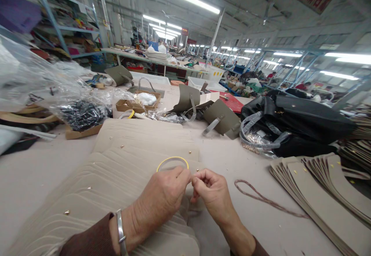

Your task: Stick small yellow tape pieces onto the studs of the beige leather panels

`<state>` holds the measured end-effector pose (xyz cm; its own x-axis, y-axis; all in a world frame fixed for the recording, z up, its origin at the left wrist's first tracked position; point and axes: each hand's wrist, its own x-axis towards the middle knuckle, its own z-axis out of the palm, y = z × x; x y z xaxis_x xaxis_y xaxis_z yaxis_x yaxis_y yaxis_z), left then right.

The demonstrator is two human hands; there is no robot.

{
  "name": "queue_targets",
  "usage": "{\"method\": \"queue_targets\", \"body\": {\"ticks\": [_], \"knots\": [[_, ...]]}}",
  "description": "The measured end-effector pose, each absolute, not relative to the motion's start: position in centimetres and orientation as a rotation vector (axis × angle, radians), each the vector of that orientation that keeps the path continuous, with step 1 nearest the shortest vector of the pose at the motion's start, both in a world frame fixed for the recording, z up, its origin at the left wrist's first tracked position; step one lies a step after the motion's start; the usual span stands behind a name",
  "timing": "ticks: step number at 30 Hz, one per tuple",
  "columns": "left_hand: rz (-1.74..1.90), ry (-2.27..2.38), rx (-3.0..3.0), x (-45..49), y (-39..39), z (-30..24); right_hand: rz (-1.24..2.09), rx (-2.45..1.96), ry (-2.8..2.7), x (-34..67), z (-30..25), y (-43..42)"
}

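Observation:
My left hand (162, 198) and my right hand (213, 194) meet at the fingertips over a fanned stack of beige leather pieces (116, 175) with small gold studs. Both hands are closed in a pinch on a thin yellow loop (172, 160), which arches up from between the fingers. A metal bangle circles my left wrist. What lies under the fingertips is hidden.
A second fan of beige pieces (327, 194) lies at the right, a brown cord (266, 200) beside it. Black bags (298, 124), olive bag parts (220, 119), cardboard trays (136, 103) and plastic bags (43, 90) crowd the far table. Shelving stands at the left.

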<state>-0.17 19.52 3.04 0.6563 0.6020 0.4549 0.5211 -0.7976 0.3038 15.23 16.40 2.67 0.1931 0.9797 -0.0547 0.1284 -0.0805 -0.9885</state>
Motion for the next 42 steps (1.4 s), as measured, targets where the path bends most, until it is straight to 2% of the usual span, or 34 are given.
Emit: {"method": "queue_targets", "body": {"ticks": [6, 11, 15, 27, 35, 42], "knots": [[0.893, 0.917, 2.743, 1.1, 19.0, 2.7, 1.109, -1.502, -0.973, 18.9, 0.9, 18.0], [0.383, 1.134, 2.832, 1.3, 20.5, 1.8, 1.158, -1.533, -1.075, 20.7, -0.6, 18.8], [0.23, 1.154, 2.799, 1.4, 21.0, 1.6, 1.117, -1.57, -1.154, 20.4, -1.1, 19.0], [0.224, 1.185, 2.743, 1.3, 20.8, 1.6, 0.707, -1.776, -1.492, 19.3, -1.2, 19.7], [0.262, 1.189, 2.735, 1.0, 20.8, 1.2, 0.937, -1.692, -1.287, 20.2, -1.6, 18.4], [0.23, 1.186, 2.744, 1.1, 21.1, 1.3, 0.554, -1.736, -1.548, 19.0, -1.2, 18.9]]}}
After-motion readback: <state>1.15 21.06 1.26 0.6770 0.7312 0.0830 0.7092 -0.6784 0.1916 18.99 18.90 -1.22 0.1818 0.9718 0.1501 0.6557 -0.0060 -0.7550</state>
